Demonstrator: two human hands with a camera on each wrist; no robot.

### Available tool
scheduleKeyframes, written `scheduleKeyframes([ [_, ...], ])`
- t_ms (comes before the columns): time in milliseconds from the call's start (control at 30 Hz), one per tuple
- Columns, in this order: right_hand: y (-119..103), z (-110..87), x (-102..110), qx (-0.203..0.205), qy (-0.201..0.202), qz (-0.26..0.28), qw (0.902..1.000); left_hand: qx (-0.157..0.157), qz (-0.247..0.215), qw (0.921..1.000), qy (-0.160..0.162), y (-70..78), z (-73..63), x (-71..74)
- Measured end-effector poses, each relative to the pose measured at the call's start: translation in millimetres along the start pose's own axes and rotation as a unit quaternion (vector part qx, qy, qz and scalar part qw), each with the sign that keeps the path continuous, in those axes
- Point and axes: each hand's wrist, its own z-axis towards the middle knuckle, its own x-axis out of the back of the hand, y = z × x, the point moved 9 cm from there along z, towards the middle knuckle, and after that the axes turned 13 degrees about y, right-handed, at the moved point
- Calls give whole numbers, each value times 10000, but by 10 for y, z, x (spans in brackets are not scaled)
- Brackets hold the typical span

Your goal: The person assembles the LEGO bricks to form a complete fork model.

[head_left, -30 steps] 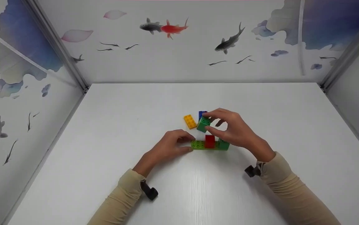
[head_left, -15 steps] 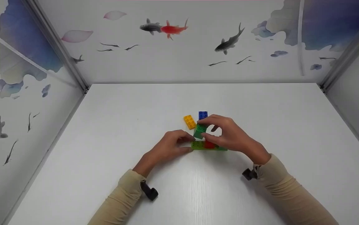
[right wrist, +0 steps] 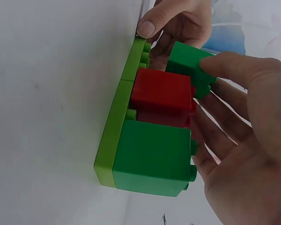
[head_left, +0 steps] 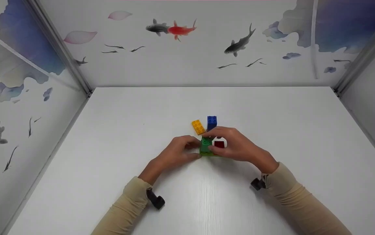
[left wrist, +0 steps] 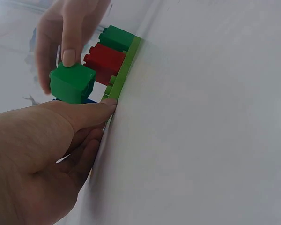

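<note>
My left hand (head_left: 179,150) pinches the left end of a lime-green base strip (right wrist: 111,136) between thumb and fingers. Two pieces laid end to end make up this strip, as a seam in the right wrist view shows. A red brick (right wrist: 161,91) stands on its middle and a green brick (right wrist: 152,157) on its right end. Above the strip's left end my right hand (head_left: 238,143) pinches another green brick (left wrist: 72,83) by its sides. In the left wrist view that held brick is tilted, with a gap between it and the strip's studs.
A yellow brick (head_left: 198,127) lies flat on the white table (head_left: 135,111) just beyond the hands. Beside it stands a blue brick (head_left: 212,122), close behind the right hand's fingers. Printed walls (head_left: 181,65) border the table at the back and sides.
My right hand has brought the green brick toward me and slightly left, from near the blue brick to over the strip's left end. The left hand has stayed in place.
</note>
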Motion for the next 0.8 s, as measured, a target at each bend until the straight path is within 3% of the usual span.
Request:
scheduleKeyframes([
  [500,48,-31,-101,-176,-206,-199,9994,34,-27,10000,-38,1,5,-12],
  [800,52,-26,-112,-136,-99,-256,9995,24,-53,10000,-24,-13,8,-15],
])
